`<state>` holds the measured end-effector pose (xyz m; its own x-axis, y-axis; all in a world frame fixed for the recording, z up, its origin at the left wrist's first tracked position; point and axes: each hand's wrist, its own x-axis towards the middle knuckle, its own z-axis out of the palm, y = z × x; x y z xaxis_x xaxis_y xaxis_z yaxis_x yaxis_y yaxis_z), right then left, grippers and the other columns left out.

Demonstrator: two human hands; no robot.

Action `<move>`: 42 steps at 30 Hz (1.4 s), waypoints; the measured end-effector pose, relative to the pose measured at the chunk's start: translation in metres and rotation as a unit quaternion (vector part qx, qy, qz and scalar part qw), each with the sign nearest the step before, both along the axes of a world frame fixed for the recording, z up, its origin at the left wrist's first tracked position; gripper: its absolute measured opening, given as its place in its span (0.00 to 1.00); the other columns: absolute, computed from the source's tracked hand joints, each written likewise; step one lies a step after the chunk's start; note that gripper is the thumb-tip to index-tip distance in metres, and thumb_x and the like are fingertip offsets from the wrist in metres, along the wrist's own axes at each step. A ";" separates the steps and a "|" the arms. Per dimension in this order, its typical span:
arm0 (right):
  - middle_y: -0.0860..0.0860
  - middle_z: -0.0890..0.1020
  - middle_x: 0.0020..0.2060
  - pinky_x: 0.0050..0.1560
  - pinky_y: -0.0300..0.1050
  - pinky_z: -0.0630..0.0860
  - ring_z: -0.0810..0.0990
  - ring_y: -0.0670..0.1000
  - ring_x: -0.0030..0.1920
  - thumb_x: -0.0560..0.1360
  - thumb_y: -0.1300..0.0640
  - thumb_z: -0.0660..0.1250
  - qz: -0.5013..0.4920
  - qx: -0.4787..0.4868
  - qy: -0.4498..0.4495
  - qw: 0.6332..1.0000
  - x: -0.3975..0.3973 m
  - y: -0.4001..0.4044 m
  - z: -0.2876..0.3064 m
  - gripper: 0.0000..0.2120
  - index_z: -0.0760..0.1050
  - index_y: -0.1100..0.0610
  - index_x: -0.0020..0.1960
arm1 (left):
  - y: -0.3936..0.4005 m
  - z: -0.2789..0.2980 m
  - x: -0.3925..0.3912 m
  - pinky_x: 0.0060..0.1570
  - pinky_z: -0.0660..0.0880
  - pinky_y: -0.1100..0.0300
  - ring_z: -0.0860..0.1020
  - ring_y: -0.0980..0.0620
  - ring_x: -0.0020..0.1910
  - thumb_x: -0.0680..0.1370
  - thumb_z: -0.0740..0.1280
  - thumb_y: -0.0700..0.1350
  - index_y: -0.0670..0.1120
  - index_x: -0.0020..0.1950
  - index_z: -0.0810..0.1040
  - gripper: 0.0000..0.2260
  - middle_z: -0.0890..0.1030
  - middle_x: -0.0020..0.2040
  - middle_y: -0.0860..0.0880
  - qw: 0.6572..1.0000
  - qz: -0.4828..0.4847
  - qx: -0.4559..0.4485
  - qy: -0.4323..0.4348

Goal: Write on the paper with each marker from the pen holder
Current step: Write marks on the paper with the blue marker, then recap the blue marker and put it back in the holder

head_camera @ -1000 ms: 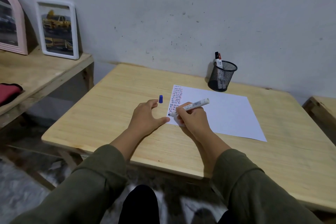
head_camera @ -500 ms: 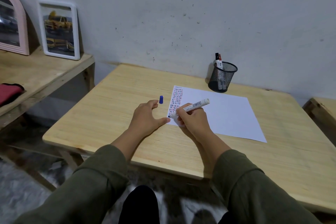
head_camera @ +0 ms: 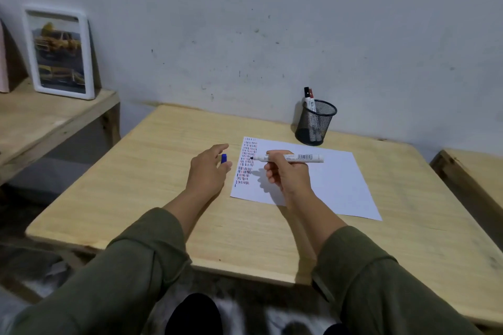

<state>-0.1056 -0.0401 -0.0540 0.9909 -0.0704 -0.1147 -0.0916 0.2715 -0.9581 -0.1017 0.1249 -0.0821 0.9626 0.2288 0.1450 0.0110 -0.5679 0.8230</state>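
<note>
Holding marker (head_camera: 288, 158) level — right hand (head_camera: 288, 177) above paper (head_camera: 334, 182).

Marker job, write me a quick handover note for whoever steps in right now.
Right hand holds the uncapped marker, tip lifted over the marks.
Left hand closes loosely around the blue cap; whether it grips it is unclear.
Paper lies on the table with a column of blue and red dashes along its left edge.
Pen holder behind the paper holds two more markers.
Left: cap this marker, return it to the holder.
</note>
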 end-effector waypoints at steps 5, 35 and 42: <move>0.53 0.77 0.26 0.24 0.36 0.69 0.73 0.46 0.23 0.73 0.66 0.66 0.006 0.028 -0.012 1.000 0.009 -0.009 0.004 0.05 0.78 0.60 0.41 | -0.008 -0.003 0.017 0.46 0.69 0.70 0.80 0.51 0.48 0.77 0.64 0.39 0.45 0.55 0.81 0.10 0.84 0.50 0.46 0.999 0.038 -0.020 -0.008; 0.49 0.80 0.33 0.34 0.40 0.74 0.77 0.48 0.34 0.74 0.61 0.65 0.013 -0.107 -0.142 0.984 0.010 -0.066 0.061 0.07 0.82 0.56 0.48 | -0.111 0.098 0.026 0.38 0.77 0.68 0.80 0.59 0.32 0.76 0.67 0.44 0.46 0.45 0.79 0.03 0.81 0.38 0.49 0.855 -0.045 -0.509 0.092; 0.56 0.77 0.34 0.36 0.37 0.75 0.74 0.49 0.31 0.76 0.64 0.63 -0.018 0.076 -0.113 0.990 0.006 -0.062 0.061 0.08 0.78 0.64 0.51 | -0.128 0.105 0.022 0.32 0.76 0.72 0.76 0.56 0.32 0.76 0.66 0.37 0.42 0.50 0.78 0.04 0.78 0.36 0.47 0.841 -0.012 -0.538 0.053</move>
<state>-0.0993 -0.1019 0.0068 0.9895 -0.1055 0.0988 0.1339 0.4128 -0.9009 -0.0797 -0.0027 0.0225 0.9634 0.1532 -0.2201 0.1152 0.5047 0.8556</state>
